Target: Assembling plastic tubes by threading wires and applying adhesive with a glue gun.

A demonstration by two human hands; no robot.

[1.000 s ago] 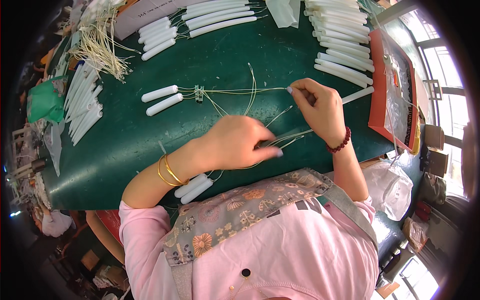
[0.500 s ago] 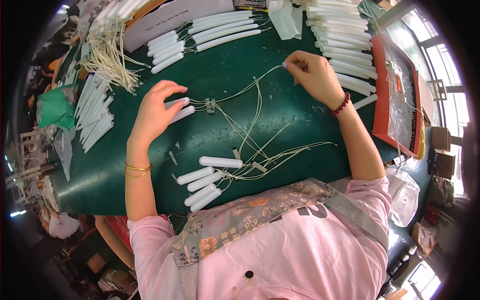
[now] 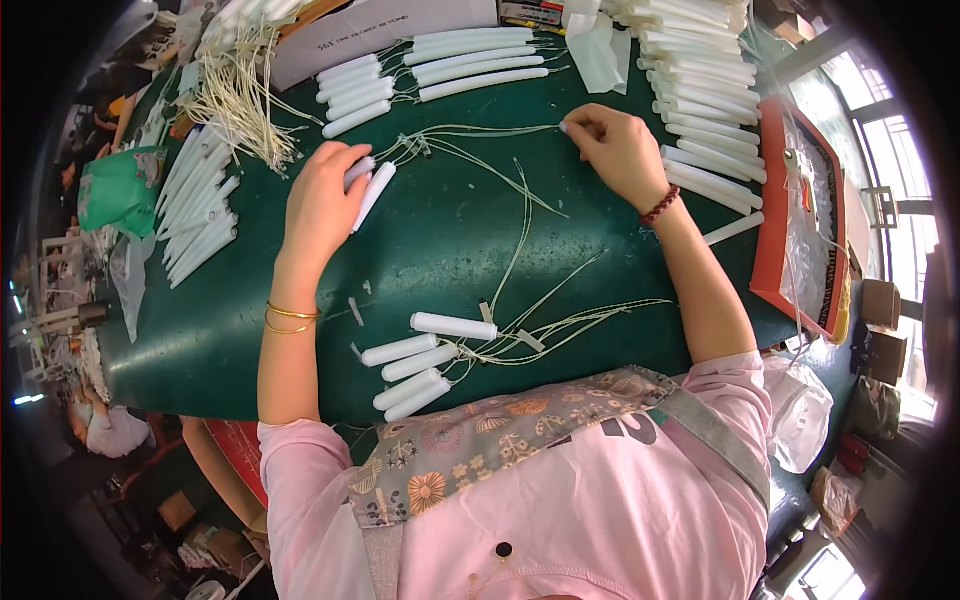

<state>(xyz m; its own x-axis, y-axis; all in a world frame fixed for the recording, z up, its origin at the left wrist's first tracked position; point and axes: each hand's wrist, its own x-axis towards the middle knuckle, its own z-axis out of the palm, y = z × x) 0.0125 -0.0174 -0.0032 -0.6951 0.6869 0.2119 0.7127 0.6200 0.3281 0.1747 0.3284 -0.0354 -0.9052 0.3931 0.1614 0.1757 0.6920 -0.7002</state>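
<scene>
Stretching out to the left of the red-orange box [image 3: 772, 200], thin pale wires [image 3: 520, 130] are pinched between thumb and forefinger of the right hand [image 3: 625, 150]. Farther left of the box, one of two white tubes [image 3: 374, 197] is held in the half-curled left hand [image 3: 325, 200]. Inside the box, crumpled clear plastic [image 3: 803, 245] is seen; far to its left, a green bag's [image 3: 120, 190] contents cannot be told.
</scene>
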